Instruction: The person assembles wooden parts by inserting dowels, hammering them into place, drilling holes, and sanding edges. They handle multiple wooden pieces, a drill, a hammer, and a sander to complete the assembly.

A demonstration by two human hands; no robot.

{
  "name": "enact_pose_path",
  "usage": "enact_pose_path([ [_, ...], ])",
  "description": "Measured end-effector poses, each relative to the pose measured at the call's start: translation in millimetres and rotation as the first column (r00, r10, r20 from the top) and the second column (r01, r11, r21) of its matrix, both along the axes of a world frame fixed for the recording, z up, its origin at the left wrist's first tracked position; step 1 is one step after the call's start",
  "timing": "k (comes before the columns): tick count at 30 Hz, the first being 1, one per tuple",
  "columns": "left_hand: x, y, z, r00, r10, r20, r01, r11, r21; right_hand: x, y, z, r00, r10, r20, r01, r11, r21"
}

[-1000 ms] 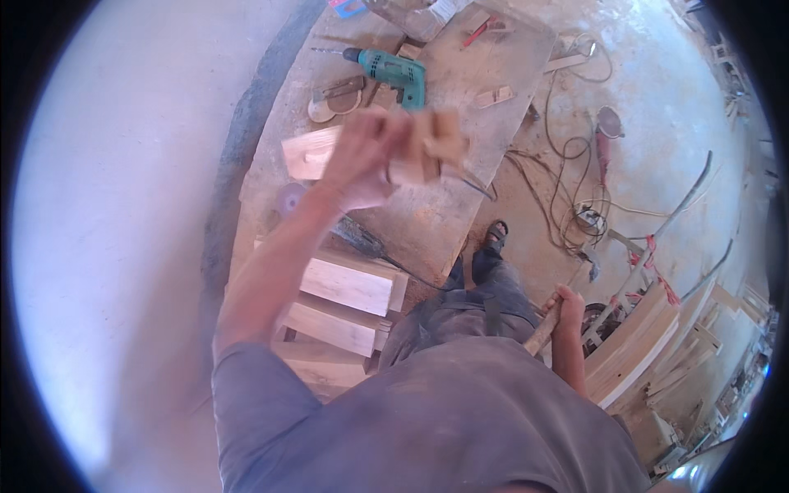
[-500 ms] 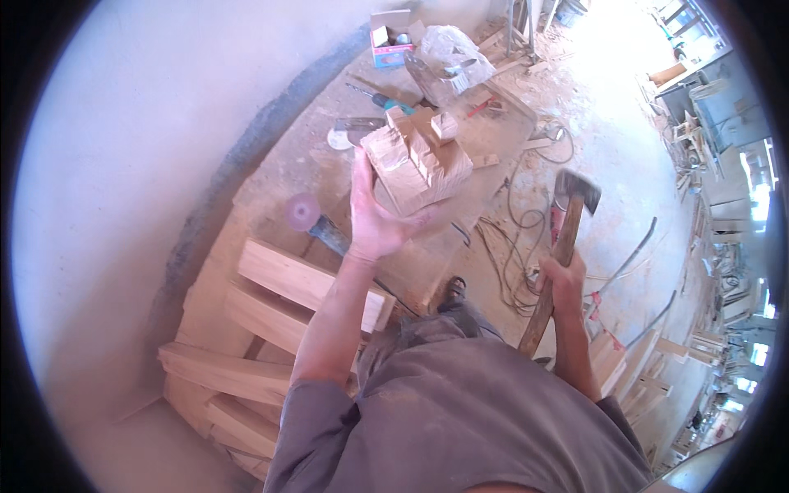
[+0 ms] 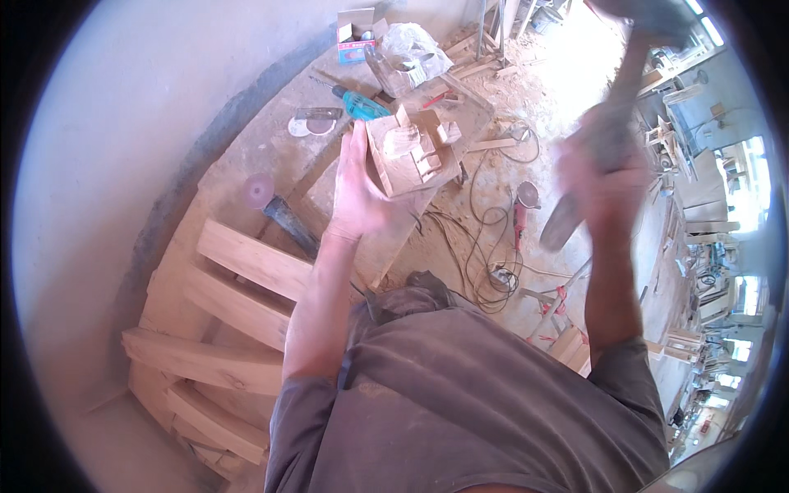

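Raised at the right is an axe [image 3: 629, 82] with a wooden handle, its dark head smeared by motion near the top edge. My right hand [image 3: 604, 177] is closed round the handle, also blurred. My left hand [image 3: 355, 193] grips the near left side of a pale wooden block [image 3: 403, 174], thumb and fingers spread along its edges. Notches and short wooden pieces stand up from the block's upper face. The axe head is well away from the block. Whether a bench carries the block's underside, I cannot tell.
Left of the block lie an angle grinder [image 3: 288, 226] with a pink disc and several thick boards [image 3: 251, 259]. Beyond are a teal drill [image 3: 362, 105], a plastic bag [image 3: 415, 53] and a small box [image 3: 355, 51]. A red grinder [image 3: 519, 215] and loose cables [image 3: 472, 246] lie right of the bench.
My right hand has swung the axe upward and to the right from a low position. The left hand still holds the block, now tilted differently. The whole view has shifted slightly.
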State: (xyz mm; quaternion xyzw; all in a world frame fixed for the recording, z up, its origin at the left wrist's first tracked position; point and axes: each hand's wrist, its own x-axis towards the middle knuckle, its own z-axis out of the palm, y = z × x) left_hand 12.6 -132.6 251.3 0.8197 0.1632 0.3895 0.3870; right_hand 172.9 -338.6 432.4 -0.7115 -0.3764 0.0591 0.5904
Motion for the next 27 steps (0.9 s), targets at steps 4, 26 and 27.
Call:
enact_pose_path([
  [4,9,-10,6,0.998,-0.006,0.056,0.013,0.992,-0.125,18,-9,103,0.909,0.094,0.405,-0.238,0.916,0.322],
  [26,4,-8,-4,0.995,-0.011,0.101,0.029,0.983,-0.179,45,-12,111,0.55,0.188,0.813,-0.152,0.981,-0.124],
  [27,6,-8,-5,0.994,-0.018,0.106,0.037,0.982,-0.183,32,-7,81,0.674,0.171,0.719,-0.076,0.984,-0.164],
])
